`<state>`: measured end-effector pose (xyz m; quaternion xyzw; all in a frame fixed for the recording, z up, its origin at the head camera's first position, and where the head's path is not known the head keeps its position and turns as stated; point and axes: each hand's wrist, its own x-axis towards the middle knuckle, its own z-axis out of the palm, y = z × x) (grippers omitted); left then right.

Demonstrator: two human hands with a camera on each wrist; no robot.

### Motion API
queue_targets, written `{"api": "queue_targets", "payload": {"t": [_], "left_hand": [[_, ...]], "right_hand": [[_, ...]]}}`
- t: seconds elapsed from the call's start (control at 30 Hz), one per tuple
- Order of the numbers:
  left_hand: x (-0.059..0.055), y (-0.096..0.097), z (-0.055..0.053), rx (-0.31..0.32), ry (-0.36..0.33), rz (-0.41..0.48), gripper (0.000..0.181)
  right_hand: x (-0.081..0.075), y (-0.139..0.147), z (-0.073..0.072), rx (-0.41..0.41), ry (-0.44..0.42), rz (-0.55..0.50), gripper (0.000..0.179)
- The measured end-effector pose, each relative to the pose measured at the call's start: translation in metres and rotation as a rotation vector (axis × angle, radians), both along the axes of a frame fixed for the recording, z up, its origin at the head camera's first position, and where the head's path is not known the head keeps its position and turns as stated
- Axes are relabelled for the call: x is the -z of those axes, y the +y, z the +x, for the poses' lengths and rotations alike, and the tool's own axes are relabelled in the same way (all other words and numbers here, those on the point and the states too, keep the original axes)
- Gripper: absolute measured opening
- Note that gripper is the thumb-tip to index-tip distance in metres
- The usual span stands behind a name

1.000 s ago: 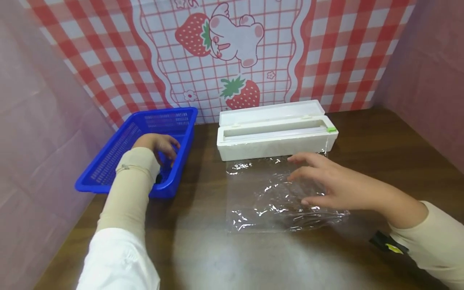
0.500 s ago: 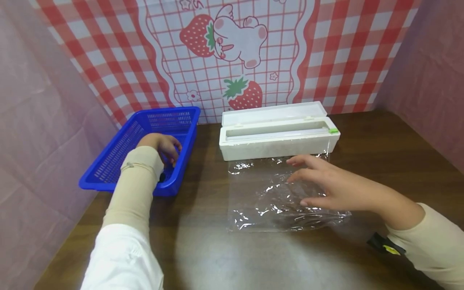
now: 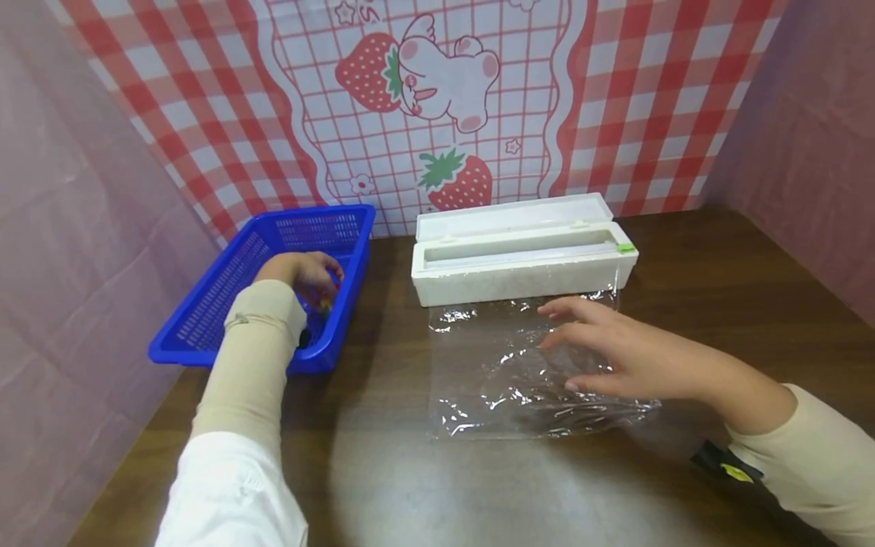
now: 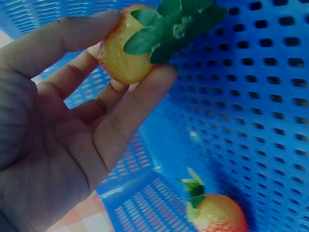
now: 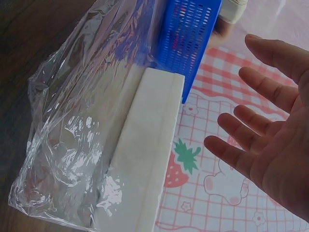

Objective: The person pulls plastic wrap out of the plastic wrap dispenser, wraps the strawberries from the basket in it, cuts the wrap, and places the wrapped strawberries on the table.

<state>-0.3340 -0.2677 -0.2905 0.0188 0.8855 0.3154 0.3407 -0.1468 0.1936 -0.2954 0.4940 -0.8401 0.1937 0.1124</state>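
Note:
Inside the blue basket, my left hand pinches a yellow-orange strawberry with green leaves between thumb and fingers. Another strawberry, red and yellow, lies lower in the basket in the left wrist view. My right hand hovers with fingers spread over a sheet of clear cling film and holds nothing. The film runs from a white cling film dispenser, its lid raised, down onto the table and is wrinkled at its right side.
A small green slider sits at the dispenser's right end. Behind stands a red-and-white checked cloth with strawberry prints. Pink cloth hangs at both sides of the brown wooden table.
Inside the basket, my left hand has shifted slightly, and the strawberry's red and green now show below its fingers. My right hand stays nearly still above the film.

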Motion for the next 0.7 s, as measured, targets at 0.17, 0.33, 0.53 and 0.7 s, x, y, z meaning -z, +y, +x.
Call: {"api": "queue_targets", "payload": {"t": [0.17,0.33,0.53,0.7], "left_hand": [[-0.009,0.0,0.0,0.047,0.146,0.009,0.045],[-0.026,0.0,0.003,0.073,0.293,0.023,0.048],[-0.05,0.005,0.01,0.089,0.42,0.019,0.049],[-0.071,0.015,0.016,0.14,0.465,-0.067,0.049]], "right_hand": [[0.0,0.001,0.001,0.011,-0.015,0.006,0.053],[-0.001,0.002,0.001,0.008,-0.023,0.018,0.053],[-0.006,0.005,0.002,0.009,-0.021,0.02,0.054],[-0.008,0.006,0.004,0.014,-0.028,0.024,0.055]]}}
